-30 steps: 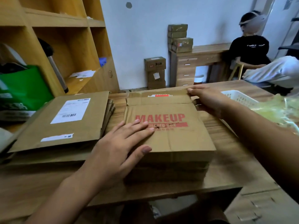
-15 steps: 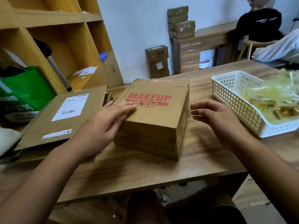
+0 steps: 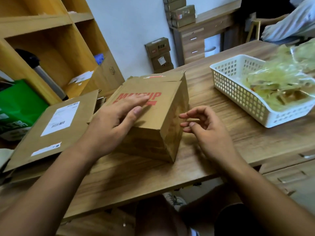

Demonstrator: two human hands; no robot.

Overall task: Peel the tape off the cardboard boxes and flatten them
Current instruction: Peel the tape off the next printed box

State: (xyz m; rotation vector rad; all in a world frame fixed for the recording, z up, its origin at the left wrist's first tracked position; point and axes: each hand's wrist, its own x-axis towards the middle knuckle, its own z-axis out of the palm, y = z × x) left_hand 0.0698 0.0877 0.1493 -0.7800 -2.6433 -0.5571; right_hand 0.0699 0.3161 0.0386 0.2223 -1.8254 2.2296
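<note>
A stack of flattened brown cardboard boxes [image 3: 158, 120] lies on the wooden table [image 3: 221, 133]; the top one bears red MAKEUP lettering. My left hand [image 3: 114, 121] rests flat on top of the stack, fingers straight over the lettering. Just right of the stack's side, my right hand [image 3: 202, 125] hovers with loosely curled fingers and holds nothing. A second pile of flattened boxes [image 3: 51, 128], with white labels on top, lies to the left.
A white plastic basket [image 3: 238, 92] filled with crumpled clear tape stands at the right. Wooden shelves [image 3: 51, 48] and a green bag [image 3: 15, 106] are at the left. Taped boxes [image 3: 159, 53] stand against the far wall, and drawers sit under the table's right end.
The view shifted left and down. My right hand left the stack's far edge and came to its right side. My left hand slid further onto the top.
</note>
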